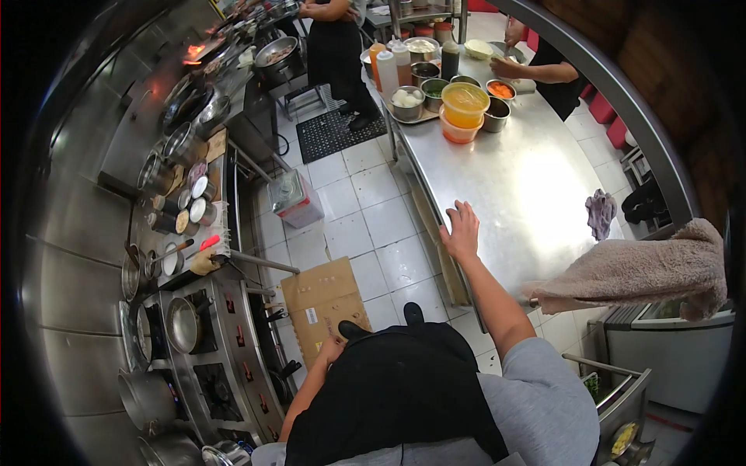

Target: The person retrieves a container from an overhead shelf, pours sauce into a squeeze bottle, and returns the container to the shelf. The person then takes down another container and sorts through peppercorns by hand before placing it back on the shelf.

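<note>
My right hand (462,231) is at the near-left edge of the steel worktable (513,202), fingers stretched out and holding nothing; whether it rests on the metal I cannot tell. My left hand (332,351) hangs low beside my black apron (396,388), with a flattened cardboard sheet (322,299) on the floor beyond it. Its fingers are small and partly hidden. Farther up the worktable, a tub with yellow contents (465,105) is stacked on an orange tub (458,130), among squeeze bottles (387,71) and steel containers (407,102).
On the left stands a stove (241,342) bearing a pan (183,325) and pots. A square tin (295,198) and black mat (339,133) lie along the aisle. A towel (637,268) hangs at right. Two other people work at the back; one person's hand (509,70) is beside the containers.
</note>
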`<control>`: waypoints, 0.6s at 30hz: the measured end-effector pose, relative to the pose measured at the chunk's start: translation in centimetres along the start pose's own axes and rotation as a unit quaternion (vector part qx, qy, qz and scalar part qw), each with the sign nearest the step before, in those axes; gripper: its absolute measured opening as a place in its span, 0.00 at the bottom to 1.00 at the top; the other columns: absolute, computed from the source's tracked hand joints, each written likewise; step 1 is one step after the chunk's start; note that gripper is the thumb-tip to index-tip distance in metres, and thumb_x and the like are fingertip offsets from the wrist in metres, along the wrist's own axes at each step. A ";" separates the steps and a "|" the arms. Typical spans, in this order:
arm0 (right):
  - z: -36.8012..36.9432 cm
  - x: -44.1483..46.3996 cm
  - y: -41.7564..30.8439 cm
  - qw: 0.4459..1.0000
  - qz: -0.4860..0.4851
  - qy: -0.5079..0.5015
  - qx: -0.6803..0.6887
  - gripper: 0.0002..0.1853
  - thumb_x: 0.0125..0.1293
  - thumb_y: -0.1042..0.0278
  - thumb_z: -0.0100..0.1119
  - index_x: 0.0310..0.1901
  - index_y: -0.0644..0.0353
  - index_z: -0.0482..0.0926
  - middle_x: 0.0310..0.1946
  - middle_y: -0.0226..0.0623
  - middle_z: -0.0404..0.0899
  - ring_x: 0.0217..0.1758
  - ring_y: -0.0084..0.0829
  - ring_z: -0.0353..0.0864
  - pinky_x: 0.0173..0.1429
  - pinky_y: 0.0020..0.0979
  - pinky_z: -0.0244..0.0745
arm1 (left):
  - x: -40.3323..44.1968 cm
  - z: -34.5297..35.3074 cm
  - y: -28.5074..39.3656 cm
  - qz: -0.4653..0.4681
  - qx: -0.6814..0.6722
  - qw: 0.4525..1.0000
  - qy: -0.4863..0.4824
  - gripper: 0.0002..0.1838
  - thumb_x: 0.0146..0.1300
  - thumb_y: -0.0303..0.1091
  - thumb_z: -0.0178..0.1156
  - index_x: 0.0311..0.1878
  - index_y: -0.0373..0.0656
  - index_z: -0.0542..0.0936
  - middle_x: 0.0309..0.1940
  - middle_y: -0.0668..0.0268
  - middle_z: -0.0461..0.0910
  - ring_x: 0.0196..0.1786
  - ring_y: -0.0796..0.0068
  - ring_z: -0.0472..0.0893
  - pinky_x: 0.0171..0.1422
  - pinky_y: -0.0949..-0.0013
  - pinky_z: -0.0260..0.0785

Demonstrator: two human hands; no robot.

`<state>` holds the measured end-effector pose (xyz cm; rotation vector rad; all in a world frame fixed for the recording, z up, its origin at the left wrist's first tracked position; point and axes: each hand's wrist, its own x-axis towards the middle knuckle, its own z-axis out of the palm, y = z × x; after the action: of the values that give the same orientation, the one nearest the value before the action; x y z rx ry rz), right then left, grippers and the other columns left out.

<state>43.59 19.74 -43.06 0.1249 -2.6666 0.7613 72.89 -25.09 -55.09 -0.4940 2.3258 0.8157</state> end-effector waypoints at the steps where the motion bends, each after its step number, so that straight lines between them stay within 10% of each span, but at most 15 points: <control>1: 0.1 0.0 0.0 1.000 0.000 0.002 0.000 0.25 0.58 0.66 0.68 0.59 0.58 0.78 0.71 0.46 0.67 0.80 0.52 0.56 0.79 0.53 0.54 | 0.1 0.0 -0.1 0.001 0.000 1.000 0.001 0.17 0.61 0.43 0.63 0.44 0.38 0.88 0.41 0.45 0.87 0.48 0.47 0.87 0.57 0.53 0.77; 18: 0.0 0.0 0.2 1.000 -0.011 0.007 0.000 0.24 0.59 0.66 0.68 0.58 0.58 0.78 0.71 0.46 0.67 0.80 0.52 0.57 0.78 0.53 0.55 | 0.2 -0.5 0.1 -0.009 0.007 1.000 -0.017 0.17 0.62 0.42 0.63 0.46 0.38 0.88 0.41 0.47 0.88 0.49 0.50 0.88 0.58 0.55 0.78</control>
<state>43.54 19.88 -43.19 0.1476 -2.6473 0.7520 72.46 -25.40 -54.88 -0.4913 2.2909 0.7927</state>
